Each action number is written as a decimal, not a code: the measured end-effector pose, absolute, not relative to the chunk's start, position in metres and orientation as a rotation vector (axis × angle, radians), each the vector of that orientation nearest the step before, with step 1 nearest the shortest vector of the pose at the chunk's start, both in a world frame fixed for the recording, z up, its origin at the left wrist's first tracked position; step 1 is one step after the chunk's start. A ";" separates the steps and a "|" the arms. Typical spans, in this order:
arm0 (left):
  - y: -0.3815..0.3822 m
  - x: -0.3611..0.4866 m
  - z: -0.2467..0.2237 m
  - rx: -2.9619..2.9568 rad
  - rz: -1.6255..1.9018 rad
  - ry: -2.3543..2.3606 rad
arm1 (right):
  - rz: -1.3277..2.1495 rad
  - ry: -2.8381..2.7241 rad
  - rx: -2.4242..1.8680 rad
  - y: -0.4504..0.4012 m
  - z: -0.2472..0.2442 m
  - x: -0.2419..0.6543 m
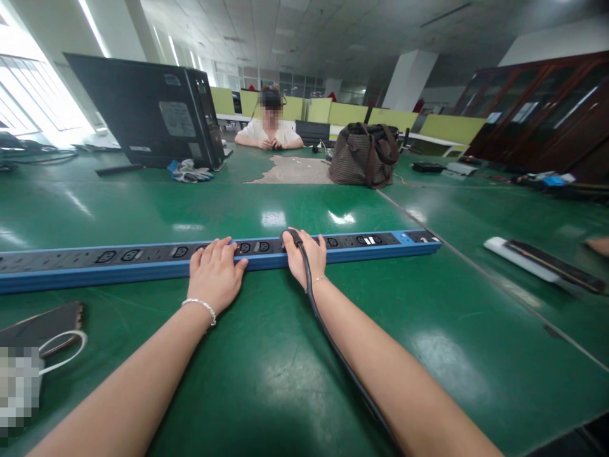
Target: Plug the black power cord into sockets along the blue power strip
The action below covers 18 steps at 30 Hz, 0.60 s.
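A long blue power strip (380, 252) with black sockets lies across the green table in front of me. My left hand (216, 270) grips it near its middle, fingers over the top and thumb against the near side. Farther right, my right hand (307, 254) holds a black cable plug (292, 236) at the strip's socket face. Whether the plug is seated in a socket is hidden by the fingers. From the plug a black cable (328, 336) runs down along my right forearm. Sockets beneath both hands are covered.
A black computer case (152, 114) and crumpled gloves (190, 171) stand at back left. Across the table (228, 212) sits a person (271, 127) with hands together. A brown bag (364, 155) is at back right. A black-and-white bar-shaped object (542, 263) lies right, a dark flat object (47, 324) left.
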<state>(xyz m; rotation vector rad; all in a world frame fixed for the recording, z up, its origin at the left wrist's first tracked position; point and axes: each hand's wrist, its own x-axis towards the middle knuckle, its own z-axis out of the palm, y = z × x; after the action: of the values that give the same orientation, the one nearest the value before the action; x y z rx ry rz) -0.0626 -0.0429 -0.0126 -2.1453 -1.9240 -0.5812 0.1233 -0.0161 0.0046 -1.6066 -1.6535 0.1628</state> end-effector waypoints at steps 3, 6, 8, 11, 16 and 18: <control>-0.043 -0.062 -0.013 -2.142 -0.611 -1.927 | 0.172 -1.668 -1.613 -0.018 0.006 0.121; -0.044 -0.061 -0.013 -2.138 -0.627 -1.926 | 0.144 -1.676 -1.624 -0.020 0.007 0.116; -0.045 -0.060 -0.011 -2.140 -0.626 -1.932 | 0.109 -1.692 -1.634 -0.021 0.009 0.113; -0.045 -0.060 -0.010 -2.147 -0.616 -1.948 | 0.077 -1.720 -1.672 -0.024 0.014 0.109; -0.045 -0.060 -0.010 -2.148 -0.611 -1.947 | 0.001 -1.758 -1.729 -0.025 0.017 0.102; -0.045 -0.061 -0.010 -2.153 -0.610 -1.943 | -0.068 -1.787 -1.727 -0.024 0.017 0.101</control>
<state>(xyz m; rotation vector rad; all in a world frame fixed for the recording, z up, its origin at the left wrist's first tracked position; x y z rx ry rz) -0.0607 -0.0447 -0.0104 -2.1528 -1.9428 -0.6098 0.1009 -0.0243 0.0167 -1.7269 -1.7865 -0.0684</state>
